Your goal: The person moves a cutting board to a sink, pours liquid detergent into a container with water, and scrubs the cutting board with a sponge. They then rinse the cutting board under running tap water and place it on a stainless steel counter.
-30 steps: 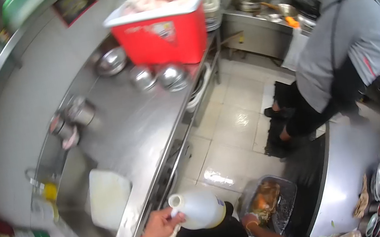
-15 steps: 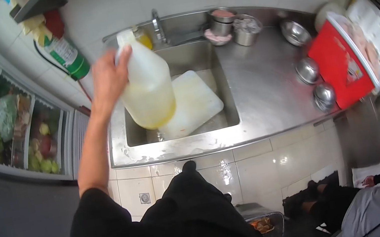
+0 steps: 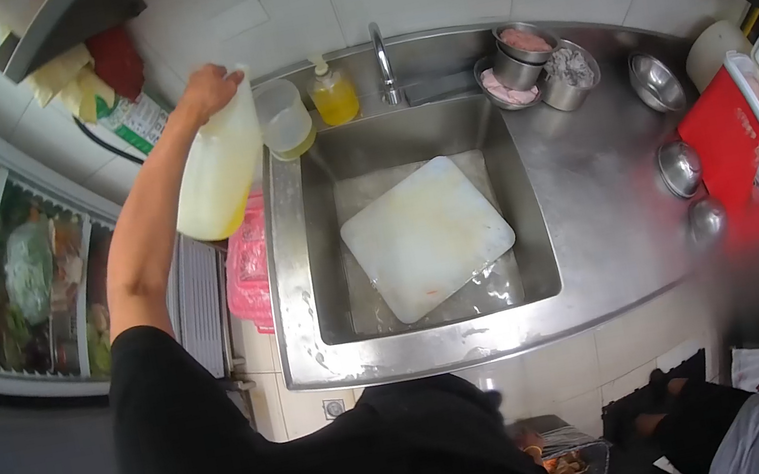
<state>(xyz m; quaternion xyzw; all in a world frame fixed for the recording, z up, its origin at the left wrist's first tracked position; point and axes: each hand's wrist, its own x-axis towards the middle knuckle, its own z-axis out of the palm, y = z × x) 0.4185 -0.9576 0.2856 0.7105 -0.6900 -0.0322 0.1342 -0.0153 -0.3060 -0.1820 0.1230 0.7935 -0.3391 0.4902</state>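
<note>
My left hand (image 3: 214, 91) is closed around the top of a large translucent plastic jug (image 3: 220, 169) with yellowish liquid in its lower part. The jug hangs tilted to the left of the sink (image 3: 312, 371), over a pink plastic container (image 3: 249, 270). In the sink basin lies a white cutting board (image 3: 429, 238), set at an angle. Beside the faucet (image 3: 384, 64) stand a clear tub (image 3: 287, 126) and a pump bottle of yellow liquid (image 3: 335, 98). What seems to be my right hand (image 3: 529, 438) shows partly beside my dark clothing, low in view; its fingers are unclear.
Metal bowls (image 3: 657, 81) and stacked pots (image 3: 521, 70) stand on the steel counter, with a red cooler (image 3: 739, 143) at its right. A glass-front fridge (image 3: 18, 260) is at left. Another person (image 3: 738, 428) sits low right, near a bin (image 3: 582, 465).
My left hand has carried the jug from above the sink to its left side. The view has shifted, and the tub and whole cutting board now show.
</note>
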